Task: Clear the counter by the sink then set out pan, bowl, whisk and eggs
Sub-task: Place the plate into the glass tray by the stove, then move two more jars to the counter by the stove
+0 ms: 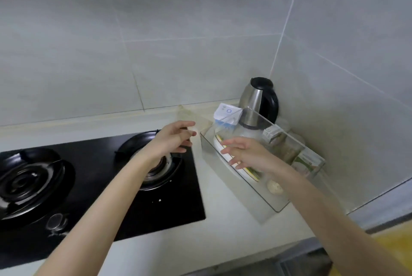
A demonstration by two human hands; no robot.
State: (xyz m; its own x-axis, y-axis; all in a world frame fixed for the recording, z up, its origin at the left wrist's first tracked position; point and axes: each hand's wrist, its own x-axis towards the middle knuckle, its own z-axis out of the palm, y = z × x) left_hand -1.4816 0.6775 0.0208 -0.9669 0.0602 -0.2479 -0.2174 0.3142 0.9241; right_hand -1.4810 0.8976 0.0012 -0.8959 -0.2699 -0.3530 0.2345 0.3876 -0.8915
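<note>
A clear plastic bin (pixel 276 205) stands on the pale counter to the right of the stove. Inside it are a white plate with a green and yellow rim (pixel 242 175), a blue and white carton (pixel 226 117), two more cartons (pixel 273 134) and a round pale item (pixel 274 186). My left hand (pixel 176 136) hovers open over the right burner, just left of the bin's near corner. My right hand (pixel 243 153) reaches open over the bin, above the plate, fingers spread. Neither hand holds anything. No pan, bowl, whisk or eggs can be made out for sure.
A black two-burner gas stove (pixel 93 186) fills the left. A steel electric kettle (pixel 257 101) stands in the tiled corner behind the bin. Grey tiled walls close the back and right. The counter's front edge (pixel 256 253) runs along the bottom.
</note>
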